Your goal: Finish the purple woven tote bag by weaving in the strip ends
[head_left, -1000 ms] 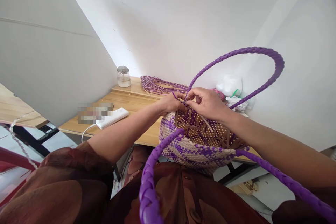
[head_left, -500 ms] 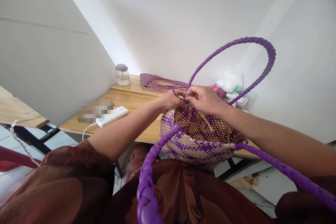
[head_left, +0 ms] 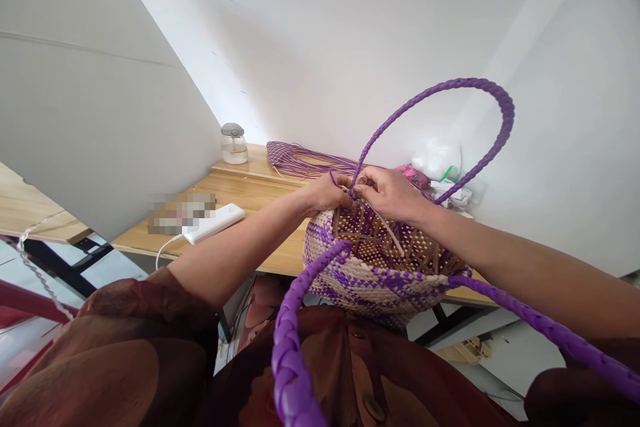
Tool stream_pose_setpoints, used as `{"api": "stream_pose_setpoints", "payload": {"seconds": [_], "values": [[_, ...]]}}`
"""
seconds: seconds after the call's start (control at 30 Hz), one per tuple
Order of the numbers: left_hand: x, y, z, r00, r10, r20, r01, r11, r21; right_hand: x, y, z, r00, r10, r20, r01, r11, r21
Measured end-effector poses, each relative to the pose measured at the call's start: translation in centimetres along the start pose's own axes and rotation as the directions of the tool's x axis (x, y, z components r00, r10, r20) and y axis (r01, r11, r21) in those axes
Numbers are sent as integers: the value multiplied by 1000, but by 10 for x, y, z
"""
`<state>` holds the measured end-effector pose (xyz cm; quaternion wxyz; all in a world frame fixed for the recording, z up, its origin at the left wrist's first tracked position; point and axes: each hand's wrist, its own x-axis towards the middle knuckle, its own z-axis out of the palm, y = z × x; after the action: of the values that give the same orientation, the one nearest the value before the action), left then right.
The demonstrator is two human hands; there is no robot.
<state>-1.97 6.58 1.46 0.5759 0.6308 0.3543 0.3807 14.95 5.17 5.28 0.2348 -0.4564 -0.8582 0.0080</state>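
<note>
Head view: the woven basket [head_left: 360, 290] serves as the reference; it sits at the front edge of the wood-grain table [head_left: 280, 247], close against the person's patterned brown garment [head_left: 345, 367]. Its rounded wall is a tight plait of matte cream and glossy purple flat strips, with an open mouth and a coarser, gold-brown interior. The near handle [head_left: 293, 353], a thick, smooth purple braid, extends from the near rim toward the wearer; the far handle [head_left: 507, 120], likewise braided, stands as a tall loop above the far rim. The left hand [head_left: 327, 193] grips the far rim at the foot of the far handle, fingers curled closed, with a short purple strand end [head_left: 332, 177] projecting above them. The right hand [head_left: 387, 193] adjoins it, thumb and forefinger narrowed to a pinch; which strand lies between them is too small to tell. A flat pale strip [head_left: 393, 233] slants from below this pinch across the basket mouth. Beyond the basket lies a bundle of thin purple strands [head_left: 300, 159]; left of it, a transparent lidded jar [head_left: 234, 145]; nearer, left of the basket, a white rectangular device [head_left: 216, 223] with a cable.
</note>
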Motion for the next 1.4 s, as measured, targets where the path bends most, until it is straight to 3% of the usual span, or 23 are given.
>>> {"api": "stream_pose_setpoints", "payload": {"seconds": [0.27, 0.57, 0.97, 1.4], "values": [[0, -1, 0, 999, -26, -32, 25, 999, -25, 4, 12, 4, 994, 104, 13, -105, 976, 189], [1, 1, 1, 998, -41, -53, 38, 998, -49, 5, 23, -4, 998, -7, 61, -9, 966, 259], [6, -7, -4, 1000, 17, -23, -16, 1000, 16, 5, 17, 2, 994, -97, -47, 100, 993, 67], [5, -8, -4, 999, 22, -32, -22, 1000, 13, 7, 16, 2, 998, -67, -17, 68, 993, 94]]}}
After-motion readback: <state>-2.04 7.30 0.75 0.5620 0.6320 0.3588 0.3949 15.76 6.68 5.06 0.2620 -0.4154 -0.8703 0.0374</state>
